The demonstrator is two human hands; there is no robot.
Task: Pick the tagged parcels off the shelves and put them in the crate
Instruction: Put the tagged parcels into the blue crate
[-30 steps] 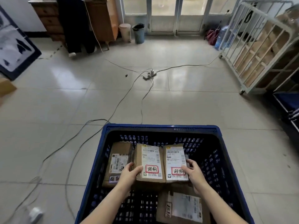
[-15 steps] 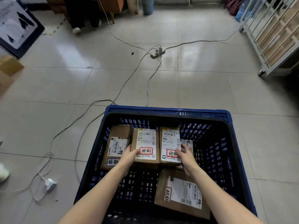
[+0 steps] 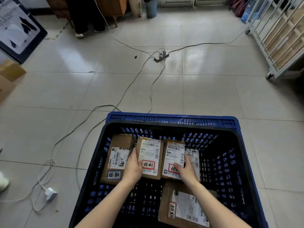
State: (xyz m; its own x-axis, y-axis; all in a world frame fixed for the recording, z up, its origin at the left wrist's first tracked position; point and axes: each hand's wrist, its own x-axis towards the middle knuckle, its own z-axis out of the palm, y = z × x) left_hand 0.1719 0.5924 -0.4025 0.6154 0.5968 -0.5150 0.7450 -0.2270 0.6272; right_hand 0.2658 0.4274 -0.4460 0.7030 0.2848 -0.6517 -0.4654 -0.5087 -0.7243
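A blue plastic crate stands on the tiled floor right below me. Inside it, two small brown parcels with white labels and red-framed tags sit side by side. My left hand grips the left parcel at its left edge. My right hand grips the right parcel, thumb over its tag. Another tagged parcel lies further left. A larger tagged parcel lies at the near right. A further parcel is mostly hidden behind my right hand.
Grey cables run across the floor to a power strip; a white plug lies left of the crate. A white wheeled shelf cart stands at the right, cardboard boxes at the left. A person's legs stand at the back.
My view has tipped downward and closer to the crate. Both hands have lowered the two parcels deeper into the crate, still holding them side by side.
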